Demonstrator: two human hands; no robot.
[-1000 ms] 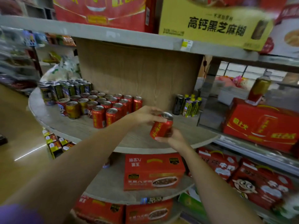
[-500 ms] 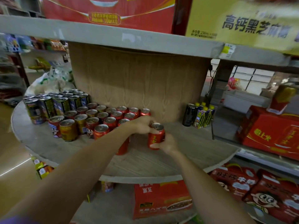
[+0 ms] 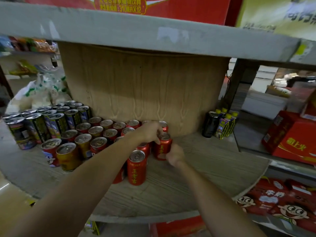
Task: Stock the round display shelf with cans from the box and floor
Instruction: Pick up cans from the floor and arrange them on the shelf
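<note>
Both hands are holding one upright red drink can with a silver top [image 3: 162,146], which is standing on the round grey wood-grain display shelf [image 3: 196,177], at the right end of the can block. The left hand [image 3: 150,132] is reaching over from the left, fingers curled round the can's rim and upper side. The right hand [image 3: 174,155] is gripping its lower right side, fingers wrapped on the body. The base looks down on the board or just about touching; cannot tell for sure.

Progress, judging from the layout: a good part is stocked already. Red silver-topped cans [image 3: 106,132] are sitting in packed rows against the curved wooden back panel [image 3: 145,86], with a few gold cans [image 3: 68,156] at the near left and tall dark cans [image 3: 51,120] filling the far left. One more red can with yellow characters [image 3: 136,168] is standing alone near the front, just left of the held one.

Still left: the whole right half of the shelf board is bare apart from a small cluster of dark and yellow-capped bottles [image 3: 220,125] at the far right. So plenty of room for more cans. The supply box and the floor cans are not showing here, so how many remain cannot be told.
</note>
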